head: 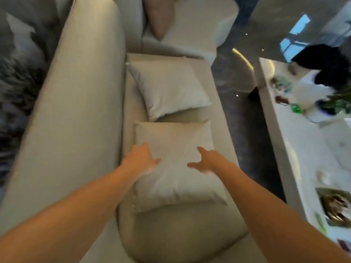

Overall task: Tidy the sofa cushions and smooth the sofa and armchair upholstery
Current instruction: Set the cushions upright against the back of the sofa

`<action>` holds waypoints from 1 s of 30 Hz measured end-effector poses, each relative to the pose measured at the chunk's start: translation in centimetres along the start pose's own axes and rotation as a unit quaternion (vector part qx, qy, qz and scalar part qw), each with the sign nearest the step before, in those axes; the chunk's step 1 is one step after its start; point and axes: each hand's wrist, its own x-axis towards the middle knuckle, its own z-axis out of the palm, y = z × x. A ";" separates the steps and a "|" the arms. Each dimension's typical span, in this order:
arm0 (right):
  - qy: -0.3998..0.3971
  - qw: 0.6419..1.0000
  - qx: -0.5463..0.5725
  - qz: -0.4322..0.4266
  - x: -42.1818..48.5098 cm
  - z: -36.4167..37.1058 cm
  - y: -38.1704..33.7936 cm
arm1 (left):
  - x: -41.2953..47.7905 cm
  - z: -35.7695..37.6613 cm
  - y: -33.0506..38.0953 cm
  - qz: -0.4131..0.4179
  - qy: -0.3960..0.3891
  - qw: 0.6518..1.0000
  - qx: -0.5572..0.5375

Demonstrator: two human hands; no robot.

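A beige sofa runs away from me, its thick backrest [79, 111] on the left and its seat [178, 234] below me. Two pale square cushions lie flat on the seat: the near cushion [176, 183] and the far cushion [169, 88], slightly turned. My left hand [141, 160] hovers over the near cushion's left side with fingers spread. Over the cushion's right side, my right hand [206, 162] is likewise open. Neither hand holds anything. A pinkish cushion [159, 16] leans at the sofa's far end.
A long white coffee table [303, 152] stands to the right, carrying a plant, a tray and small items. A strip of dark glossy floor [241, 103] separates it from the sofa. A grey patterned surface [17, 76] lies behind the backrest.
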 end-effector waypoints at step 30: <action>-0.029 0.808 0.587 0.038 7.7 11.8 -11.8 | -1.6 -7.9 -3.2 0.042 0.150 0.972 0.177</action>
